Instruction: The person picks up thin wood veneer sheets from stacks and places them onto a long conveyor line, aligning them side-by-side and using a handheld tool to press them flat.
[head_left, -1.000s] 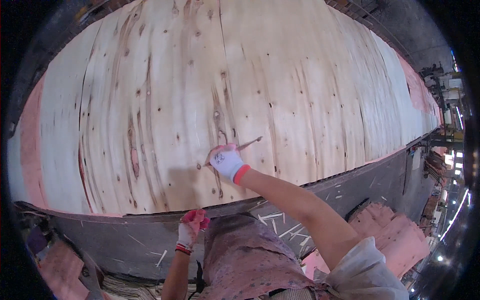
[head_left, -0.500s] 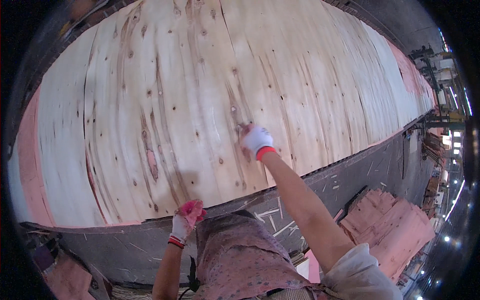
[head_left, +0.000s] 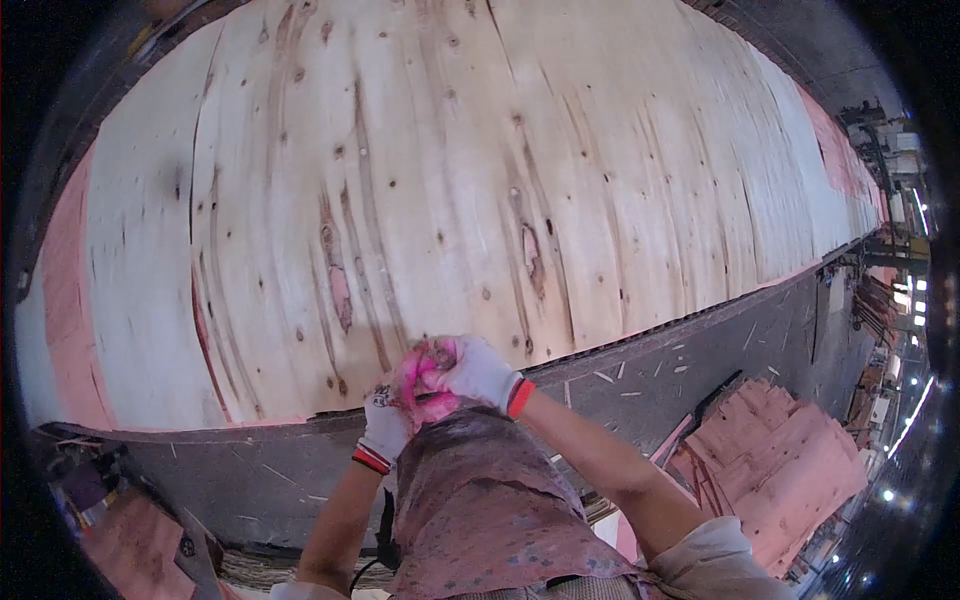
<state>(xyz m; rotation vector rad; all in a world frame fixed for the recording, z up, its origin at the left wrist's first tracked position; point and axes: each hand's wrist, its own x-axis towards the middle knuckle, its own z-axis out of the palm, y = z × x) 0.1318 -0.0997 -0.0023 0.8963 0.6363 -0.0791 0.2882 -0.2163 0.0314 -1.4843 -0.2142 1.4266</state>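
Observation:
A long pale sheet of wood veneer [head_left: 450, 180] with knots and dark streaks lies before me. Pink shows through two ragged holes in it, a left hole [head_left: 341, 298] and a right hole [head_left: 531, 250]. My left hand [head_left: 388, 412] and my right hand [head_left: 462, 370], both in white knit gloves with pink-stained fingers and red cuffs, meet at the sheet's near edge, just above my apron [head_left: 480, 510]. Their fingers are curled in against each other. Whatever sits between them is too small and covered to make out.
Pink sheet shows past the veneer at the left [head_left: 70, 290] and far right. Stacked pink veneer pieces [head_left: 770, 470] lie at the lower right, and another pink piece [head_left: 140, 545] at the lower left. Splinters [head_left: 603, 376] litter the dark floor.
My right hand has drawn back from mid-sheet to meet my left at the near edge. A pink-showing hole is visible where it was. The view has shifted slightly.

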